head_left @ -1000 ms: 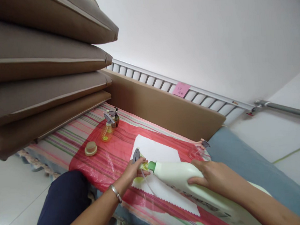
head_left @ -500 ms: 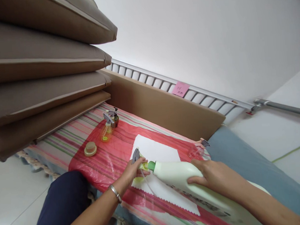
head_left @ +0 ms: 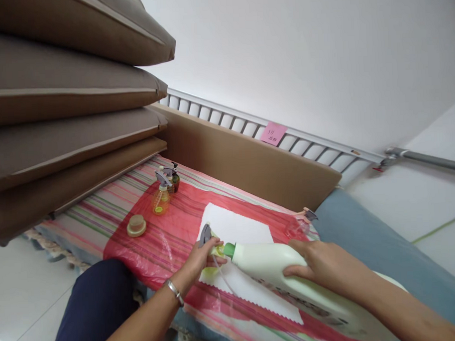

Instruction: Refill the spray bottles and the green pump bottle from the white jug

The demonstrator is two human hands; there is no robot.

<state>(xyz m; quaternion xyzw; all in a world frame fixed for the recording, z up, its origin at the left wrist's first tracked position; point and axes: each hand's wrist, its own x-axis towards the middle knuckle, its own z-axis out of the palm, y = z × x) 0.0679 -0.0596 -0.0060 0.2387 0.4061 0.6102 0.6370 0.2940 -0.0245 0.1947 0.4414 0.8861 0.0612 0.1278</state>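
My left hand is closed round a grey trigger spray head, whose clear dip tube hangs below the fingers. The same hand is at a small yellow-green bottle, mostly hidden behind it; whether the fingers grip its neck I cannot make out. My right hand grips a large pale green bottle, tilted nearly level. Its green spout points left and meets the small bottle's mouth. Beneath both lies a white cloth with zigzag edges.
Red plastic sheeting covers part of a striped cloth. An amber spray bottle stands beside darker bottles. A round cap lies nearer. A clear pink spray bottle is at right. Stacked brown cushions tower at left.
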